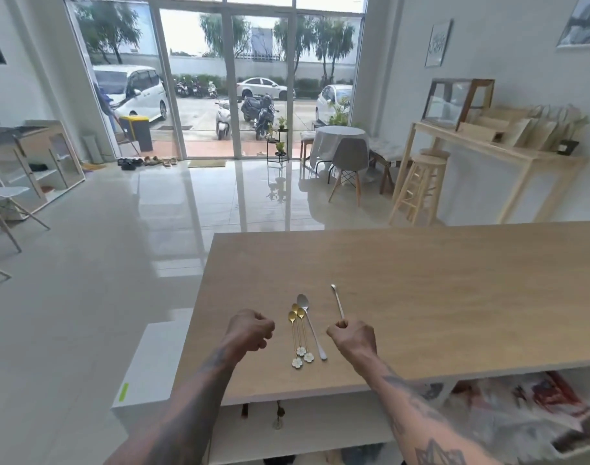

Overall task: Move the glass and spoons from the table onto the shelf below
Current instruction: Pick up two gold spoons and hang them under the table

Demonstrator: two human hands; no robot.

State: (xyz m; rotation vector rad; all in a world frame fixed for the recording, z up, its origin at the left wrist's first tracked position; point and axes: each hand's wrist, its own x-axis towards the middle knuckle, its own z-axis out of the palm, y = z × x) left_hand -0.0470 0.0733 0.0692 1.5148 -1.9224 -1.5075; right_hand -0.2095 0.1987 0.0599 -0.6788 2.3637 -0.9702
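Two hands were over the near part of the wooden table (pixel 421 263), both curled into fists. The left hand (pixel 250 332) was clenched on nothing that showed, knuckles up, just left of the spoons. The right hand (pixel 354 338) was clenched too; the thin stirring spoon (pixel 337 302) ran from the top of that fist away across the table, its small bowl at the far end — whether the fingers (pixel 340 325) actually gripped its near end or only covered it could not be told.

Between the two fists lay the rest of the cutlery, flat on the wood: three gold spoons (pixel 298 333) with white flower-shaped handle ends, bunched side by side, and a long silver spoon (pixel 312 327) touching or nearly touching them on their right. All had their bowls pointing away and their handle ends near the front edge of the table.

Most of the tabletop to the right and beyond was bare wood. The left edge of the table ran close beside the left hand, with shiny floor (pixel 85 280) past it. Below the front edge a white shelf (pixel 286 427) showed between the forearms — a glass could not be made out there or on the table.
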